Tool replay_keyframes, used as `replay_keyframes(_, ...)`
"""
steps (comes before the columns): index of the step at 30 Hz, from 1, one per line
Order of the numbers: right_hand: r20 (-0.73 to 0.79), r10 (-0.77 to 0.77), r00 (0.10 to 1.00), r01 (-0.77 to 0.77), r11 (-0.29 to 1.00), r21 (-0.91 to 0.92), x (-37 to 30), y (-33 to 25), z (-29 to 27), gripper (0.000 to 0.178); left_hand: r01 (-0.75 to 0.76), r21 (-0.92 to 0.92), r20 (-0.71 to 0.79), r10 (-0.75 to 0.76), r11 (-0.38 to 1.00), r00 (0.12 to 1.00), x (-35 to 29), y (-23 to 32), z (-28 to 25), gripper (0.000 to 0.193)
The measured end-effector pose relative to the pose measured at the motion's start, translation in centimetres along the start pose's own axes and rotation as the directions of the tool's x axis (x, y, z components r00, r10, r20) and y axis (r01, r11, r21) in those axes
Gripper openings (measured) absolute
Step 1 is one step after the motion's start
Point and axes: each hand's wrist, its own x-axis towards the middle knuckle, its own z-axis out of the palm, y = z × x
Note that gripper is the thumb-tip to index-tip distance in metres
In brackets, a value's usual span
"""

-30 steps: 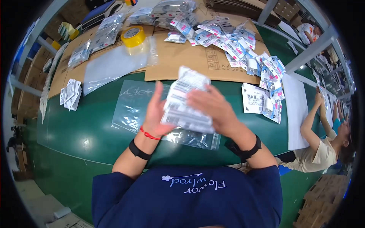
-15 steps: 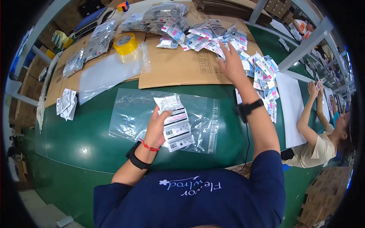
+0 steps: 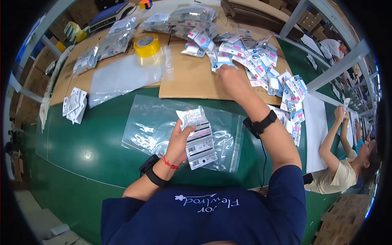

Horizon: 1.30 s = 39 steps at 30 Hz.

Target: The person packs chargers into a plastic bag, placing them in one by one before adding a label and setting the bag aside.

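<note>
My left hand is closed around a fanned stack of small white printed packets, their barcoded backs facing up. Beneath that stack, a large clear zip bag lies flat on the green table. My right hand reaches forward over the cardboard, its fingers bent down and closed on the near edge of a small blue-and-white packet; the fingertips are partly hidden. Beyond it spreads a loose pile of similar blue, white and pink packets, running down to the right.
Filled clear bags are heaped at the back. A yellow tape roll stands by another clear bag. A small packet stack lies at the left. A grey metal post rises at the right, near a co-worker.
My right hand has moved left and nearer, from above the pile to a packet at its left edge, and its fingers have closed. The left hand still holds its stack. The view has shifted slightly.
</note>
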Motion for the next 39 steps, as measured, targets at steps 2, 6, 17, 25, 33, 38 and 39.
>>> replay_keyframes(2,0.07,0.03,0.997,-0.036,0.995,0.095,-0.3,-1.3,0.9,0.031,0.001,0.011,0.003,-0.001,1.0,1.0,0.1,0.1,-0.1,0.053)
replay_keyframes(6,-0.211,0.091,0.973,0.074,0.747,0.661,0.6,-1.4,1.7,0.028,0.018,-0.022,0.024,-0.017,1.0,1.0,0.6,0.0,-0.3,0.052)
replay_keyframes(17,0.177,-0.067,0.982,0.021,0.969,0.248,-2.0,4.1,-0.5,0.038,0.032,-0.009,0.04,-0.032,0.999,0.999,0.3,0.2,-0.5,0.053)
replay_keyframes(25,-0.101,-0.071,0.992,0.098,0.948,0.302,-3.6,1.1,1.1,0.041,-0.002,-0.023,0.093,0.004,1.0,0.996,0.4,0.2,-0.7,0.052)
replay_keyframes(33,0.13,0.142,0.981,-0.191,0.637,0.747,-3.5,-0.2,-1.0,0.044,0.079,-0.165,0.203,-0.045,0.983,0.978,-0.5,3.9,0.2,0.049)
replay_keyframes(38,-0.399,-0.193,0.896,0.38,0.799,0.466,-10.6,-7.4,-5.0,0.051,0.042,-0.31,0.364,0.078,0.95,0.928,0.2,5.7,-0.1,0.051)
replay_keyframes(39,-0.376,-0.348,0.859,0.474,0.817,0.327,-11.7,-8.1,-5.1,0.053,0.034,-0.313,0.354,0.083,0.949,0.932,0.0,5.6,0.1,0.051)
